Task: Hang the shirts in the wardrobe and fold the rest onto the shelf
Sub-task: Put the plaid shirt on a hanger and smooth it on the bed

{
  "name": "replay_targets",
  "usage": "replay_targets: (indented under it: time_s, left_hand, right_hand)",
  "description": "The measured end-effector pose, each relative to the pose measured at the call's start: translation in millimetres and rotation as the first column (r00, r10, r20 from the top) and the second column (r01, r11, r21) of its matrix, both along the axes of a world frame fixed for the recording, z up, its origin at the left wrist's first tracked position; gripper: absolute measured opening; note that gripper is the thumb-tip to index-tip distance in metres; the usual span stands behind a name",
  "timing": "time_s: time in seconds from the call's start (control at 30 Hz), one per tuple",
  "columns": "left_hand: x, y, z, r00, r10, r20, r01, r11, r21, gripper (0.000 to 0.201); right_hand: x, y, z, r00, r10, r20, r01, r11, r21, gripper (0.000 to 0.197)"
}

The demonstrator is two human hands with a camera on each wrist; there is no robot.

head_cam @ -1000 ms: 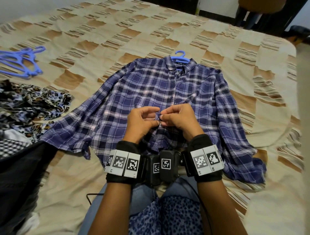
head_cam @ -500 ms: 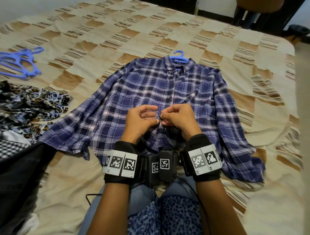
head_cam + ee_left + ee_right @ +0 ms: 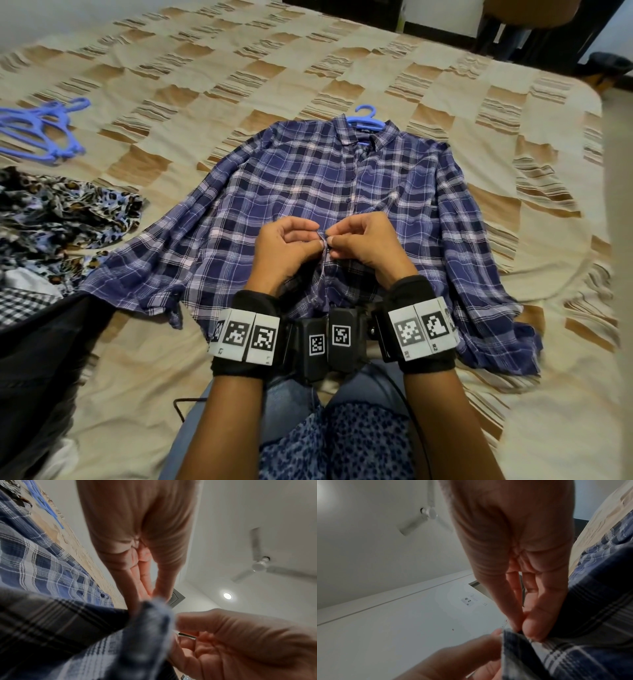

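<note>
Blue plaid shirt (image 3: 294, 192) lies spread on the bed (image 3: 445, 85), a blue hanger (image 3: 364, 118) in its collar; our left hand (image 3: 284, 246) and right hand (image 3: 366, 245) both pinch its front placket mid-chest.

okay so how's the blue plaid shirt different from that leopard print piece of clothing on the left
The plaid shirt lies spread flat on the bed with its sleeves out; the leopard print garment lies crumpled in a heap. The plaid shirt has a blue hanger in its collar; no hanger shows in the leopard garment. The left hand and right hand pinch the plaid shirt's front; nothing touches the leopard garment. Both rest on the bed.
</note>
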State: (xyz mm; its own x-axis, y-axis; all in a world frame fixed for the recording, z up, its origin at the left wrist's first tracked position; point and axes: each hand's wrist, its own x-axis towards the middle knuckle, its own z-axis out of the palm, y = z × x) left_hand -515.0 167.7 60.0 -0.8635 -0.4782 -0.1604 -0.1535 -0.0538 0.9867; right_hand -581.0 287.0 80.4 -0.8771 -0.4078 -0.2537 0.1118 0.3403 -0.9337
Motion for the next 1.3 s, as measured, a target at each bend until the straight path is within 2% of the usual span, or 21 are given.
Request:
replay_targets:
  time_s: [0.2,0.33,0.47,0.57,0.67,0.73,0.9,1.07,1.3]
  left_hand:
    - [-0.6,0.6,-1.4,1.0,0.012,-0.009,-0.012,0.998,-0.053,0.024]
    - [-1.8,2.4,-1.0,1.0,0.003,-0.02,-0.005,0.998,-0.065,0.027]
    - [-1.5,1.5,0.5,0.998,0.033,-0.046,-0.036,0.998,-0.06,0.03]
    - [-0.6,0.8,-0.1,0.998,0.025,-0.055,-0.027,0.999,-0.031,0.031]
    - [-1.0,-0.3,-1.9,0.998,0.034,-0.053,-0.036,0.999,-0.037,0.031]
    - [-1.5,-0.5,-2.2,0.998,0.035,-0.056,-0.037,0.999,-0.033,0.03]
    - [-1.7,2.6,-1.3,0.996,0.054,-0.07,-0.051,0.998,0.042,0.018]
    - [-2.7,1.0,-2.1,0.997,0.053,-0.061,-0.05,0.998,0.046,0.01]
    - [-3.9,-2.1,-4.2,0.998,0.016,-0.06,-0.012,0.997,0.073,0.015]
  right_hand:
    - [-2.8,-4.0,-6.6,0.993,0.03,-0.115,-0.021,0.997,0.078,0.012]
    - [-1.3,-6.5,-8.3,0.982,0.061,-0.179,-0.044,0.994,0.099,0.007]
    - [-3.9,-3.8,-9.6,0.986,0.019,-0.167,-0.019,1.0,0.001,0.012]
    - [-5.9,-2.8,-9.2,0.982,0.015,-0.187,-0.013,1.0,0.012,0.013]
    - [-3.7,-2.7,-5.8,0.976,0.067,-0.207,-0.064,0.998,0.021,0.005]
    - [-3.8,-2.5,-5.7,0.97,0.081,-0.227,-0.078,0.997,0.022,0.009]
    - [-7.3,-3.6,-11.7,0.956,0.047,-0.291,-0.032,0.998,0.057,0.02]
    - [-7.2,-5.1,-12.8,0.945,0.041,-0.324,-0.028,0.999,0.045,0.027]
    - [-7.6,-5.7,-16.0,0.951,-0.02,-0.309,0.03,0.999,0.027,0.017]
